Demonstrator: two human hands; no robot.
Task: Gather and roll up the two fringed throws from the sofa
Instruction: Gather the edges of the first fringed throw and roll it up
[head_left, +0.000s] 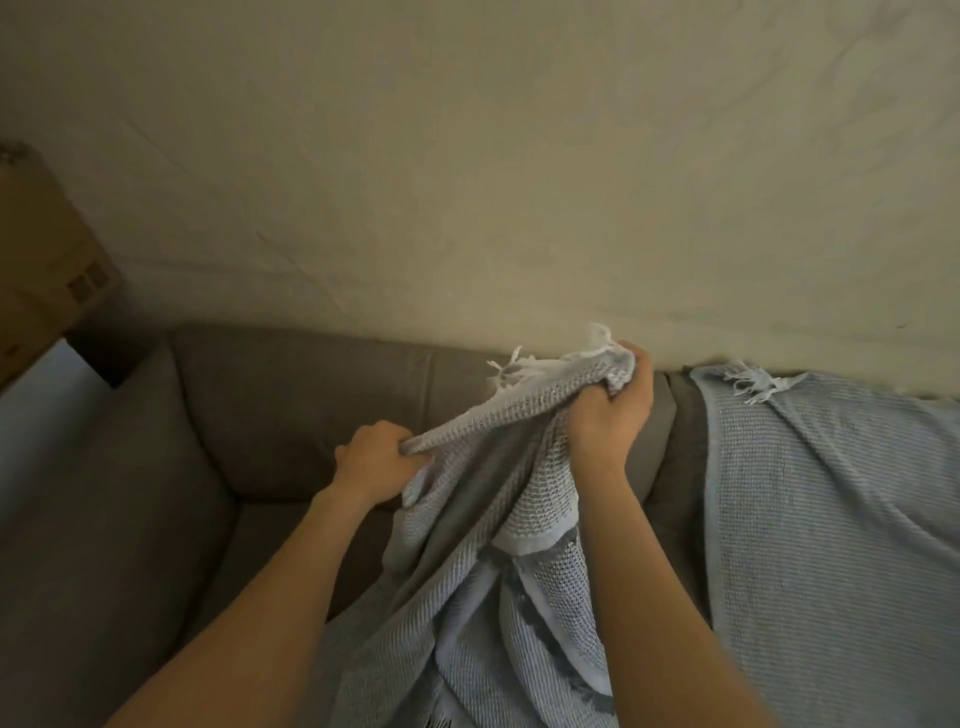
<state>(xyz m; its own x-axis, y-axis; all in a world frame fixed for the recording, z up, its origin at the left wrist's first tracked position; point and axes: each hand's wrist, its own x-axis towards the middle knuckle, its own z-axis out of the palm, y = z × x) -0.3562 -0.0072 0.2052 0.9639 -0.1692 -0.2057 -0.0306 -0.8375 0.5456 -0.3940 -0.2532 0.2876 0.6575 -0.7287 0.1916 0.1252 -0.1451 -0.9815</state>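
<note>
Two pale blue fringed throws were on one grey sofa (291, 405), and two bare hands worked on the first of them. The first throw (493, 571) was bunched up near the middle of the sofa. Its gathered upper edge was lifted in front of the back cushion, and the rest hung down over the seat towards the sofa's front edge.

The left hand (376, 457) gripped a rolled fold of that edge, with its fingers curled tight round the cloth. The right hand (610, 410) was higher and nearer the top edge of the sofa back. It clutched a corner in a closed fist, and white tassels (509, 371) stuck out above and to the left of it. The cloth ran taut between the two hands.

The second throw (831, 519) lay spread flat over the right part of the sofa, from the top edge of the back down across the seat. One knot of fringe (753, 387) sat at its upper left corner. A narrow strip of grey cushion separated the two throws.

On the left part of the sofa, the back cushion, seat and armrest (104, 519) showed as plain grey upholstery. One cardboard box (47, 270) stood beyond the sofa's left end, against the beige wall (467, 182) that ran behind the back edge.
</note>
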